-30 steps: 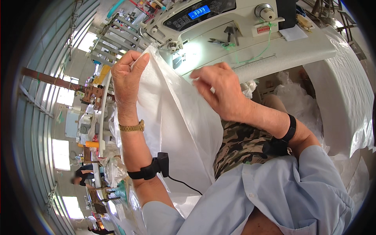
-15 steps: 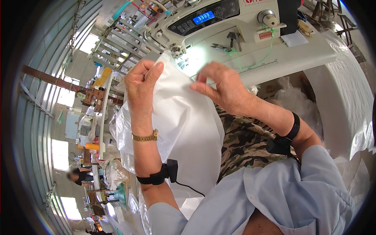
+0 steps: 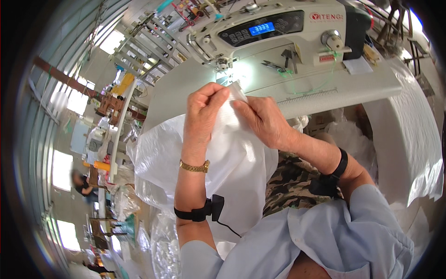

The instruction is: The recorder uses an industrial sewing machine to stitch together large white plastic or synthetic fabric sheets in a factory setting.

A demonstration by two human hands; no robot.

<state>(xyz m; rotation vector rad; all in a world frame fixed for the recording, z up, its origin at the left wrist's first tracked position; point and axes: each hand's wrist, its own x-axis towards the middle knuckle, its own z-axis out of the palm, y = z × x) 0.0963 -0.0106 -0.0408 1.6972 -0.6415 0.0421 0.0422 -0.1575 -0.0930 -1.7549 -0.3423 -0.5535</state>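
Pinching the white sheet [image 3: 239, 179] along its edge, left hand [image 3: 203, 108] and right hand [image 3: 267, 122], fingertips closed, face open tabletop [image 3: 174, 93].

The white sheet [image 3: 244, 174] looks glossy plastic, the wristwatch [image 3: 195, 168] shiny metal.

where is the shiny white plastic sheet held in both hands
In the head view, the sheet hangs mid-picture from the bare left hand and right hand, below the white sewing machine and left of the camouflage trousers.
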